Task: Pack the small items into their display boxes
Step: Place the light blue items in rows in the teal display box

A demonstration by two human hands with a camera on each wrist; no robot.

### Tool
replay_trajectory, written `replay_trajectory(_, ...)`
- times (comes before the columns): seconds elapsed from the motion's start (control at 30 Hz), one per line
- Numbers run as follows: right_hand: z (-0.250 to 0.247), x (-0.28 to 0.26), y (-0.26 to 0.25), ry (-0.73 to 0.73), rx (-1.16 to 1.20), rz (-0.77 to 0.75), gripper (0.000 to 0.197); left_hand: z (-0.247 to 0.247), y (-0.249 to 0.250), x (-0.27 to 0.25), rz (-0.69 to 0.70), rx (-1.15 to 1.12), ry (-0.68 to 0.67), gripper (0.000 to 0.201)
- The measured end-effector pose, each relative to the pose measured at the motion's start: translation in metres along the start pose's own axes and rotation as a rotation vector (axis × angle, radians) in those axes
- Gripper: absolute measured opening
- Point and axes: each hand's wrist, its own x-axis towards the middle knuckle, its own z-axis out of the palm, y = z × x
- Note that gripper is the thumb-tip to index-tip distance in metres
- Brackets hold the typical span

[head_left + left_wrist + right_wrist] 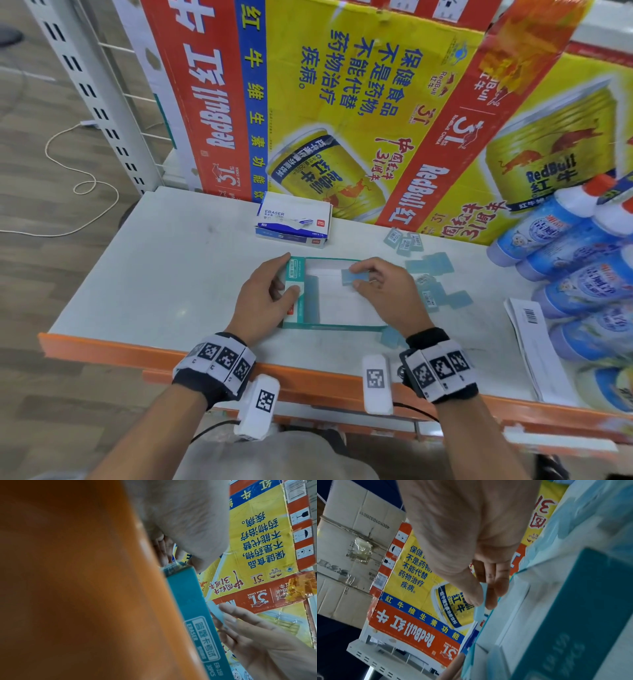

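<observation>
Step in hand: loading teal display box (334, 324), mid-shelf near front edge. Right hand (387, 294) pinches pale blue eraser (354, 276) over box's far side. Left hand (270, 294) grips box's left wall, steadying it. Box mostly unfilled; blue erasers stand against left wall. Loose erasers (430, 265) lie right of box. Next: likely lower eraser in, release, fetch another.

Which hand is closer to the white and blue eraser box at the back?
Left. The left hand grips the teal display box's left end, in front of the white and blue eraser box; the right hand is farther right.
</observation>
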Motion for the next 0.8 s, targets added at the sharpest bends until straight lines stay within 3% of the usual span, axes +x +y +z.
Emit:
replay_trajectory(0.2, 0.024, 0.000, 0.001, -0.123, 0.011, 0.058, 0.028, -0.001, 0.000, 0.001, -0.001, 0.011, -0.006, 0.054)
replay_trajectory(0.4, 0.028, -0.002, 0.013, -0.235, -0.028, -0.009, 0.038, 0.000, -0.001, 0.001, -0.007, 0.035, -0.012, 0.055)
replay_trajectory(0.6, 0.031, -0.002, 0.022, -0.199, -0.010, 0.041, 0.019, 0.001, 0.000, 0.002, -0.010, 0.037, -0.005, 0.055)
replay_trajectory(0.8, 0.032, -0.002, 0.022, -0.195, -0.013, 0.007, 0.017, 0.001, -0.002, 0.001, -0.002, 0.039, -0.005, 0.055)
